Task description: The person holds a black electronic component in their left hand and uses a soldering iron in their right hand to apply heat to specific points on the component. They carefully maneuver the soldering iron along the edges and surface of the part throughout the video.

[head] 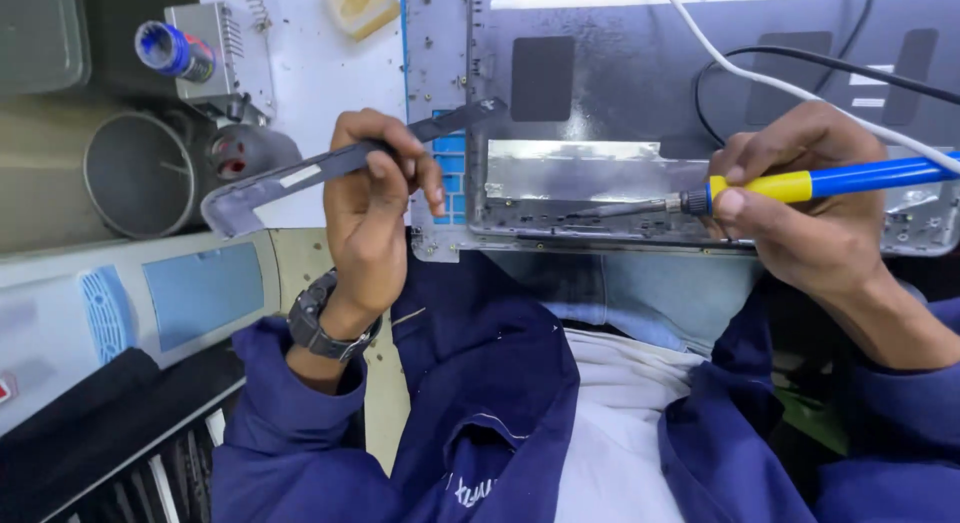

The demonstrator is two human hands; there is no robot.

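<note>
While the right hand [810,208] pinched the blue-and-yellow soldering iron [800,186] pen-style, tip down on the grey panel [640,93], the left hand [372,208] gripped a thin dark strip [330,168]. It was lifted clear, probably away from the heat.

Bright, even overhead light, cool white. Strong glare strip along the top edge of the grey panel [700,83]; the foil patch [570,171] reflects too. Shadows soft and short, darkest under the left hand [370,208] and in the lap area. Centre sharp: the soldering iron [790,188] tip is crisp. Slight motion softness on the flat strip [300,178]. Wide-angle bending at the edges, left side curved. Bottom-left corner dark and low in detail.
</note>
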